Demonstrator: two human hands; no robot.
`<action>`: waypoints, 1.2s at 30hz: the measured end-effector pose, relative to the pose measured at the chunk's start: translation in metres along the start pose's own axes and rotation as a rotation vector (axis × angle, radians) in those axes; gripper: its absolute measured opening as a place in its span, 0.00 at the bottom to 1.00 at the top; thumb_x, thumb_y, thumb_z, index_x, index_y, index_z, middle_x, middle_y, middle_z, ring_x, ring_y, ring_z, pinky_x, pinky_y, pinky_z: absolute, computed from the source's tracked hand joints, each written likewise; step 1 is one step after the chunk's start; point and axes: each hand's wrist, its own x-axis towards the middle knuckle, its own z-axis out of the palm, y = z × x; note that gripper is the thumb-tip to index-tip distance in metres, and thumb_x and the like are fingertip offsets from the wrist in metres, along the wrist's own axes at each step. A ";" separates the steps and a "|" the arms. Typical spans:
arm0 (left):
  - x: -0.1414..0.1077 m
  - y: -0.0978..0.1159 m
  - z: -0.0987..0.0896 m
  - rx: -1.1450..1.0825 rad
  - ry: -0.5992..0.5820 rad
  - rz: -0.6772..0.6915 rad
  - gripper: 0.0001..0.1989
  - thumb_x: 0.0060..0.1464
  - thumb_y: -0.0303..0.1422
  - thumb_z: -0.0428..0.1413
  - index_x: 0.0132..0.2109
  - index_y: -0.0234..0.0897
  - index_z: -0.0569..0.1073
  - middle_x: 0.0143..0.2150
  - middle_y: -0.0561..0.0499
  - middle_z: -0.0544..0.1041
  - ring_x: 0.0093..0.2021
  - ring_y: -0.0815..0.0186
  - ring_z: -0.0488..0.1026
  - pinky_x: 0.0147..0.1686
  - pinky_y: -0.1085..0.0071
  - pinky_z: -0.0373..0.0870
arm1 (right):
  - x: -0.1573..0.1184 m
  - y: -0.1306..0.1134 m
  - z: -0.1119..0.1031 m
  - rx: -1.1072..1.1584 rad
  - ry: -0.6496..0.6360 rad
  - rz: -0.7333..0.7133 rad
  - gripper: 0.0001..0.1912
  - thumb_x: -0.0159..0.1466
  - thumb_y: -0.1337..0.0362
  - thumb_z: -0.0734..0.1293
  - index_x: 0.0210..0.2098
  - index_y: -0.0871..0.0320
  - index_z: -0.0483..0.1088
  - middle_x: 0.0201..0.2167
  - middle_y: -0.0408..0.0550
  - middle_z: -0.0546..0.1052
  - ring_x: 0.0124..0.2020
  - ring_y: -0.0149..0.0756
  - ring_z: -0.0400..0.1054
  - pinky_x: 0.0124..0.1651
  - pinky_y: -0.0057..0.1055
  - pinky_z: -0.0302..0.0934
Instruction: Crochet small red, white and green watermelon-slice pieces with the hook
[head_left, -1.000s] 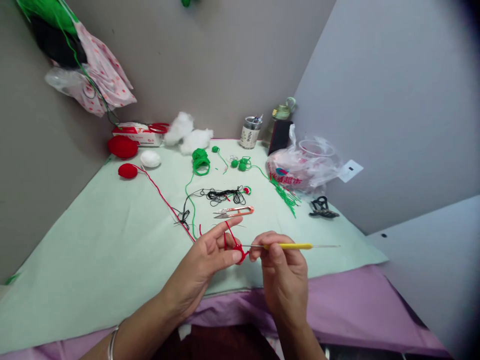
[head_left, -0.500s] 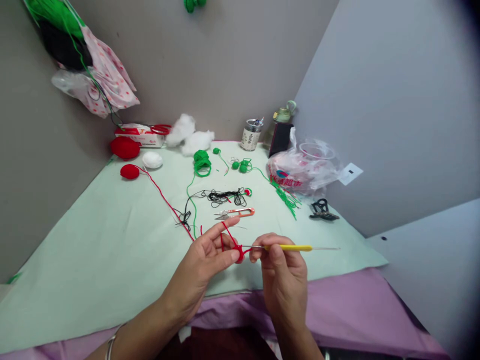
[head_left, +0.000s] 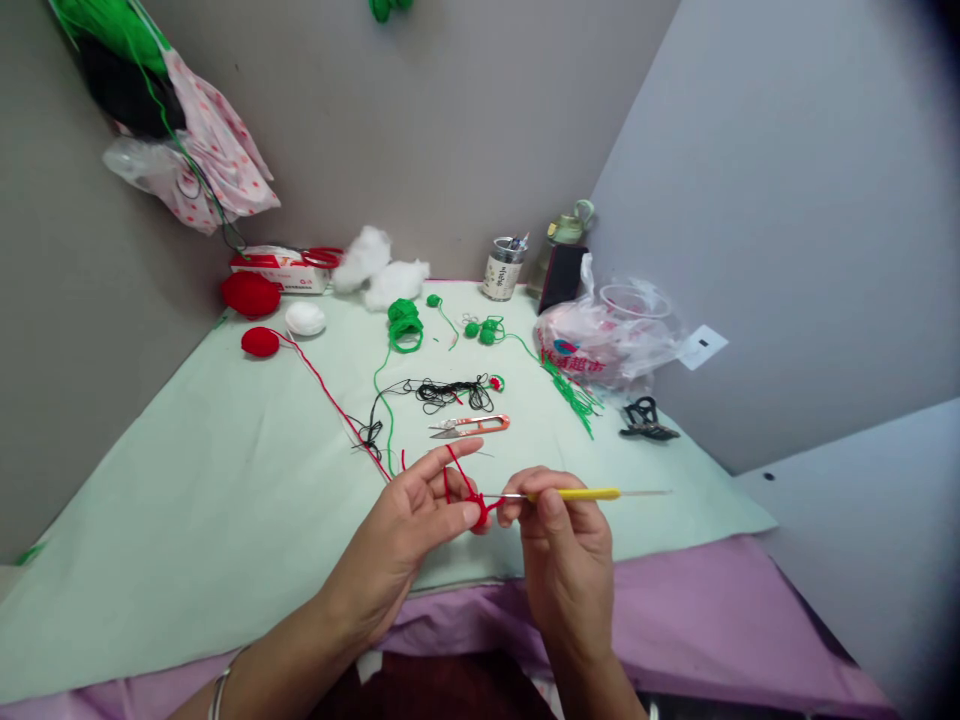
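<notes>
Between thumb and fingers, my left hand (head_left: 420,515) pinches a small red crochet piece (head_left: 478,512). Its index finger is stretched out with red yarn (head_left: 459,466) looped over it. My right hand (head_left: 562,545) grips a crochet hook (head_left: 577,494) by its yellow handle, and the metal tip reaches the red piece. A short red strand runs from the piece to the right fingertips. Just beyond the hands lie orange-handled thread snips (head_left: 471,426). From the left, a red yarn line leads back to a red ball (head_left: 260,342).
Behind the snips are tangled black thread (head_left: 454,392), green yarn (head_left: 405,325) and small green balls (head_left: 486,332). White stuffing (head_left: 394,285), a pen can (head_left: 503,268), a phone (head_left: 562,280) and a plastic bag (head_left: 600,340) stand along the back. A black hair clip (head_left: 646,420) lies right.
The hook has shifted slightly left toward the red piece, with my right hand following a little. My left hand keeps nearly the same pose.
</notes>
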 end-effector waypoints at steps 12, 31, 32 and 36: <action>0.001 -0.008 0.002 0.064 0.047 0.081 0.17 0.54 0.33 0.71 0.52 0.42 0.83 0.34 0.54 0.81 0.40 0.65 0.81 0.50 0.68 0.73 | -0.010 0.010 -0.001 -0.096 0.009 -0.032 0.06 0.71 0.60 0.71 0.41 0.51 0.83 0.38 0.45 0.82 0.33 0.30 0.75 0.39 0.28 0.71; 0.001 -0.012 -0.001 0.101 0.076 0.092 0.16 0.54 0.35 0.71 0.50 0.45 0.85 0.36 0.54 0.78 0.40 0.67 0.74 0.47 0.70 0.69 | -0.004 0.000 0.004 0.025 -0.018 0.035 0.06 0.65 0.57 0.77 0.38 0.52 0.83 0.30 0.42 0.80 0.26 0.26 0.72 0.35 0.25 0.71; 0.001 -0.012 -0.001 0.093 0.076 0.092 0.17 0.54 0.34 0.72 0.51 0.45 0.84 0.36 0.54 0.78 0.40 0.67 0.75 0.47 0.70 0.70 | -0.004 0.000 0.003 0.020 -0.015 0.043 0.06 0.65 0.57 0.77 0.38 0.52 0.84 0.30 0.43 0.80 0.25 0.27 0.72 0.34 0.25 0.71; 0.001 -0.010 0.001 0.056 0.083 0.090 0.19 0.53 0.32 0.72 0.52 0.47 0.84 0.36 0.55 0.79 0.40 0.67 0.75 0.47 0.70 0.69 | -0.004 0.002 0.001 -0.008 0.017 0.043 0.06 0.65 0.58 0.77 0.39 0.52 0.84 0.29 0.43 0.81 0.26 0.27 0.73 0.35 0.26 0.71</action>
